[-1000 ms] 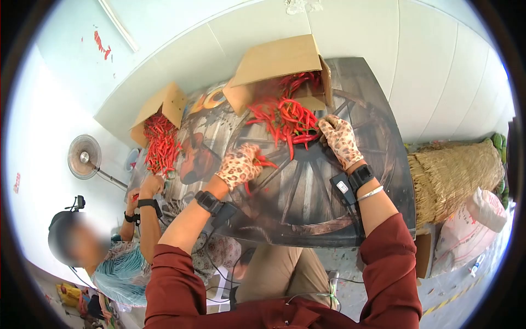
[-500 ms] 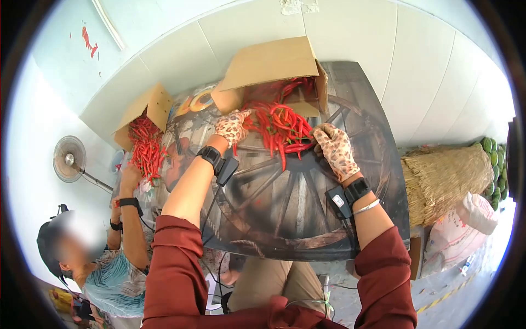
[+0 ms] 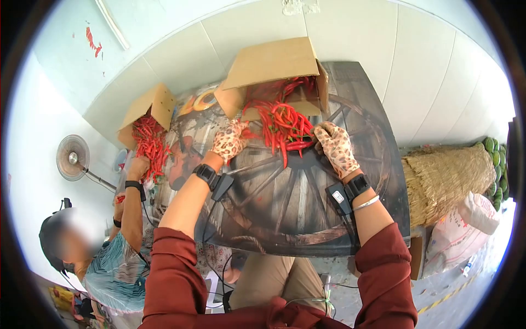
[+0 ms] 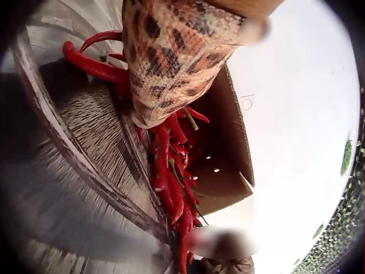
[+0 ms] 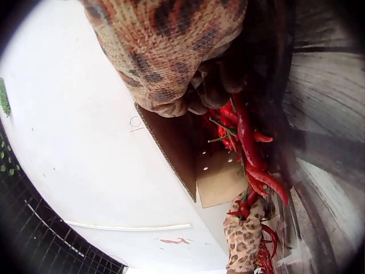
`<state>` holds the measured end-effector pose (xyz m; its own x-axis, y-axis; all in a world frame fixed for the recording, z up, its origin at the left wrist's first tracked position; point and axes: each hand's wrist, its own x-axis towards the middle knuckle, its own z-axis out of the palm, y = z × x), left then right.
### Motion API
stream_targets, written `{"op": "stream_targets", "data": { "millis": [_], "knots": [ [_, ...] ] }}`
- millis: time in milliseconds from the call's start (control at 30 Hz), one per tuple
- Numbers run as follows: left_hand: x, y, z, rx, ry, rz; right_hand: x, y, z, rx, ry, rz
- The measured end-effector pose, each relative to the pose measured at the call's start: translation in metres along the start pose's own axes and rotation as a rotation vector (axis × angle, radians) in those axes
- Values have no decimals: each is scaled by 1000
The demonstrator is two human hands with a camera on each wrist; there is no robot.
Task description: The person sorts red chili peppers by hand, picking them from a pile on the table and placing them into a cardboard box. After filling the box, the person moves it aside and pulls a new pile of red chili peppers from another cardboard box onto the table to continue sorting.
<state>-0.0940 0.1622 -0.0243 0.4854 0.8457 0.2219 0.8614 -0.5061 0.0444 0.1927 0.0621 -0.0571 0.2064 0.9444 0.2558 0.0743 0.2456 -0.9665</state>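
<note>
Red chili peppers [image 3: 282,122] spill in a heap from a tipped cardboard box [image 3: 274,63] onto the table. At the heap's left edge my left hand [image 3: 230,141], in a leopard-print glove, grips red chili peppers [image 4: 97,68] that stick out past its fingers. Its fingertips are partly hidden by the glove's back in the left wrist view. My right hand [image 3: 335,147], gloved alike with dark fingertips, is at the heap's right edge. Its curled fingers pinch the end of a red chili pepper [image 5: 246,134], whose top disappears under them.
Another tipped box [image 3: 159,107] with red chilies stands at the table's left, where a seated person [image 3: 118,274] reaches into them. Behind is a fan [image 3: 73,158]. Right of the table [image 3: 307,219] are a straw-coloured roll [image 3: 446,183], a white sack [image 3: 460,236] and green melons [image 3: 496,175].
My left hand has moved up and away from me from the table's near part to the heap's left side, then slightly back toward me. My right hand stays beside the heap.
</note>
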Motion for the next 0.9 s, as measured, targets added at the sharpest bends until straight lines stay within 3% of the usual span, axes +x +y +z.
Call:
{"op": "stream_targets", "data": {
  "millis": [33,100,167,200,233,300,400,500,567,600,633,700,733,833,900],
  "knots": [
    [-6,4,-7,-67,-72,-51,0,-2,0,2,-2,-4],
    [-8,-13,6,-139,9,-38,-2,-5,1,107,-6,78],
    [-4,-23,11,-896,-59,-227,-3,-8,1,145,-7,101],
    [-11,-10,0,-1115,63,-152,-3,-8,1,179,-10,127],
    [-15,2,-12,-1118,66,-152,-4,-9,1,176,-12,126],
    [-22,38,-48,-1191,-135,-414,-3,-11,2,82,19,62],
    [-17,66,-44,-1204,-192,-349,2,1,12,277,-3,-89],
    [-12,109,-42,-1315,-223,-315,-3,-12,12,60,-6,-203],
    [4,111,-10,-1424,-242,-237,-6,-14,11,-112,-19,-273],
    [11,111,1,-1144,62,391,-8,-17,12,-109,-31,-258],
    [17,110,11,-1151,61,392,-10,-19,14,-106,-44,-244],
    [17,138,-18,-1406,-342,-263,-10,-12,14,-191,-16,-203],
    [25,138,-1,-1466,-304,-221,-7,-8,13,-197,-14,-191],
    [20,152,-22,-1461,-349,-221,-6,-6,11,-218,-15,-153],
    [15,150,-9,-1642,-400,-275,-11,-18,10,-130,-56,-99]
  ]
}}
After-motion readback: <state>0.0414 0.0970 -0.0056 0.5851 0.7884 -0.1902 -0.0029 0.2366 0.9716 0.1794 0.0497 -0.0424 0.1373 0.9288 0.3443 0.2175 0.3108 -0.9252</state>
